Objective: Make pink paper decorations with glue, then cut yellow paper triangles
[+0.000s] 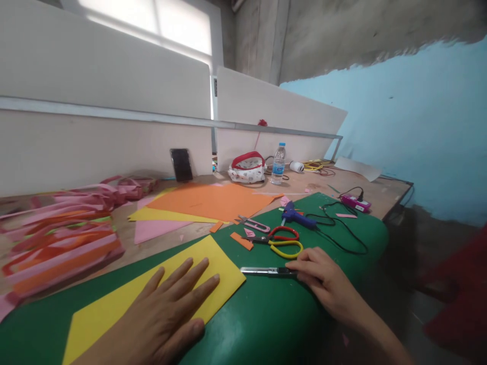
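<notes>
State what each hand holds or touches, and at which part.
The left hand lies flat on the yellow sheet. The right hand fingers the handle end of the utility knife lying on the green mat.

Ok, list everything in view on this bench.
yellow sheet: 1, yellow, on green mat under left hand
green mat: 1, green, front of bench
utility knife: 1, silver, at right fingers
scissors: 1, red and yellow handles, on mat
glue gun: 1, blue, on mat
orange sheet: 1, orange, mid-bench
paper strips: pile, pink and orange, far left
water bottle: 1, clear, back
pouch: 1, white and red, back
phone: 1, black, leaning on divider
left hand: flat on sheet
right hand: touching knife
</notes>
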A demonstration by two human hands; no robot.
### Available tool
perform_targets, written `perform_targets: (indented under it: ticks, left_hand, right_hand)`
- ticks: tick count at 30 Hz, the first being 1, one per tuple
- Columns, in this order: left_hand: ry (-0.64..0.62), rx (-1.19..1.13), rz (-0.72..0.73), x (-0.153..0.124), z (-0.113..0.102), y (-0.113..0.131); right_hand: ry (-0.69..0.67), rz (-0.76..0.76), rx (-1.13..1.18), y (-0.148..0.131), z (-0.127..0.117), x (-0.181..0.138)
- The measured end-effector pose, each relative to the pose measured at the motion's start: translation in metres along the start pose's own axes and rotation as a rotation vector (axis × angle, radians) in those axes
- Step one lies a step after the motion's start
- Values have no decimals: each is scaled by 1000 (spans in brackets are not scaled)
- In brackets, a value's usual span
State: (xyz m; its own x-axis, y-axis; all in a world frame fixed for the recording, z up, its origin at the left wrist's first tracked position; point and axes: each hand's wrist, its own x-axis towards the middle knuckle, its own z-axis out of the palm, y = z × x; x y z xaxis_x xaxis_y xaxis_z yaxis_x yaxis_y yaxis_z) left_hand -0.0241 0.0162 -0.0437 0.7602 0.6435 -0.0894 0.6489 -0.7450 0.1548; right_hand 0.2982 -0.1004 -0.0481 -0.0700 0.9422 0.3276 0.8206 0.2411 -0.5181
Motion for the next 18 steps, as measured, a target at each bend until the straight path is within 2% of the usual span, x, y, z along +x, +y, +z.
perform_targets:
  ticks: [7,12,18]
  left_hand:
    - [-71,30,-17,1,-5,1]
    - [-23,48,79,-1,-5,1]
    - [-80,25,131,0,-2,2]
  right_hand:
    - [-24,-38,18,1,0,1]
    - [-52,-76,23,-3,-1,4]
    - [-92,-166,35,-9,0,11]
